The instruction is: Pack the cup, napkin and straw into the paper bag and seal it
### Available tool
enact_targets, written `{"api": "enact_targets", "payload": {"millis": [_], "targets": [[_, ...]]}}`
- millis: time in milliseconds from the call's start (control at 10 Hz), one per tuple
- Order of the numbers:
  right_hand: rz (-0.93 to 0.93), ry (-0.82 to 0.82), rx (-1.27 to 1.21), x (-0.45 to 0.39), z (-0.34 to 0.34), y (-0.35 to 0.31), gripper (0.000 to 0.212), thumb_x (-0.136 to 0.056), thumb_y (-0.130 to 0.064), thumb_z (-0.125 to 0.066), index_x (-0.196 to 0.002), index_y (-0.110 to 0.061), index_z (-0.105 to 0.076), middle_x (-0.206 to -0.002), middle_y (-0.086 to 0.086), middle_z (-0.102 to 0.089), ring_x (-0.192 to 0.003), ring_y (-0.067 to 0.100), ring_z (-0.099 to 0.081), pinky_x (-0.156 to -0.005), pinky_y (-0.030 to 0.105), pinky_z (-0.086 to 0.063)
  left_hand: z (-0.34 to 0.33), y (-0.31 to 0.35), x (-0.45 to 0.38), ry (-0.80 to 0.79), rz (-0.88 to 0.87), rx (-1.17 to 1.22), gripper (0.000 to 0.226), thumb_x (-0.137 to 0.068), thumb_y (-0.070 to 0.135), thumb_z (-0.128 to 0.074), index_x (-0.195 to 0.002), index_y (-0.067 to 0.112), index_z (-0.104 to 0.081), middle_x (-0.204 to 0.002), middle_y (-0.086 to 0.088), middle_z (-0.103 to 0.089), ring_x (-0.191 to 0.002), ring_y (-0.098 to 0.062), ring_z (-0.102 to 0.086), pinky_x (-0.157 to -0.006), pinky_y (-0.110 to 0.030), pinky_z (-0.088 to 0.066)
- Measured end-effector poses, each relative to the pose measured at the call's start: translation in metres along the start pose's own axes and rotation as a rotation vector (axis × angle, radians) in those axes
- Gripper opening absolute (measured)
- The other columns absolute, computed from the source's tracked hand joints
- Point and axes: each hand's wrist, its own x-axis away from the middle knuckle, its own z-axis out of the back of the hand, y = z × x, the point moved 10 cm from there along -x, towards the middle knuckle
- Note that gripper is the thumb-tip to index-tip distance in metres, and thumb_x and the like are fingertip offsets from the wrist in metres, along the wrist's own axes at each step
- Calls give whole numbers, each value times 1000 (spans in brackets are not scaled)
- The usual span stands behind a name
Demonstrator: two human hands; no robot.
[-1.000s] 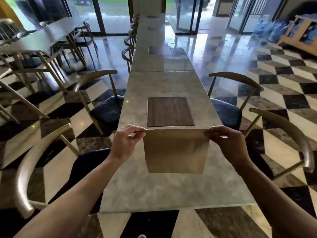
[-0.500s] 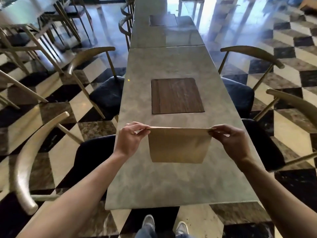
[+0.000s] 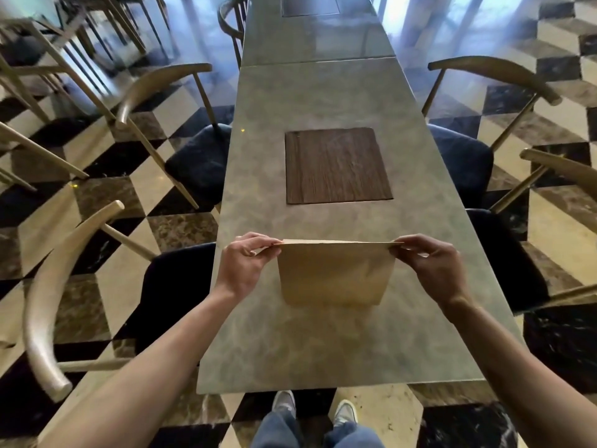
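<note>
Above a marble table, a flat paper bag is pinched at its top corners by left hand and right hand; cup, napkin and straw are not seen, so packing and sealing appear undone.

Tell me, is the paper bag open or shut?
Shut: the paper bag looks flat, its top edge one thin line pinched between left hand and right hand.

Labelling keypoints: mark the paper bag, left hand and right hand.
paper bag (image 3: 334, 274), head view, middle of its flat front face.
left hand (image 3: 246, 260), head view, back of the hand.
right hand (image 3: 431, 265), head view, back of the hand.
</note>
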Motion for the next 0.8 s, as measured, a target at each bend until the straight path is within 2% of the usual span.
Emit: {"api": "enact_targets", "payload": {"millis": [100, 300, 600, 700, 800], "targets": [[-12, 0, 16, -2, 0, 3, 12, -74, -13, -80, -84, -20, -77, -80, -5, -75, -73, 5, -66, -74, 19, -51, -2, -2, -1, -10, 9, -8, 18, -76, 8, -79, -89, 21, -78, -91, 1, -71, -88, -19, -67, -77, -47, -56], [-1, -10, 65, 0, 0, 5, 14, -77, -15, -78, -84, -27, -75, -82, -16, -73, -71, 2, -65, -70, 11, -49, -8, 2, 2, -34, -13, -33, 21, -79, 9, -77, -92, 25, -76, -94, 2, -69, -87, -15, -66, -73, -45, -56], [110, -6, 193, 7, 3, -15, 17, -80, -23, -76, -95, -30, -75, -93, -12, -74, -88, 6, -68, -77, 33, -57, -6, 18, 6, -79, -85, -62, 24, -80, 13, -77, -96, 31, -75, -100, 11, -67, -96, -12, -64, -74, -45, -56], [131, -2, 215, 9, 5, -25, 18, -80, -28, -76, -96, -35, -74, -97, -11, -73, -90, 6, -67, -78, 35, -57, -3, 32, 8, -85, -126, -66, 23, -81, 15, -77, -95, 33, -74, -101, 12, -67, -97, -12, -64, -75, -45, -56], [197, 45, 241, 16, 12, -46, 19, -79, -33, -75, -96, -40, -72, -96, -7, -73, -83, 10, -69, -76, 38, -58, 4, 54, 12, -57, -208, -90, 25, -81, 14, -76, -95, 35, -72, -100, 12, -67, -94, -11, -65, -74, -43, -56]]}}
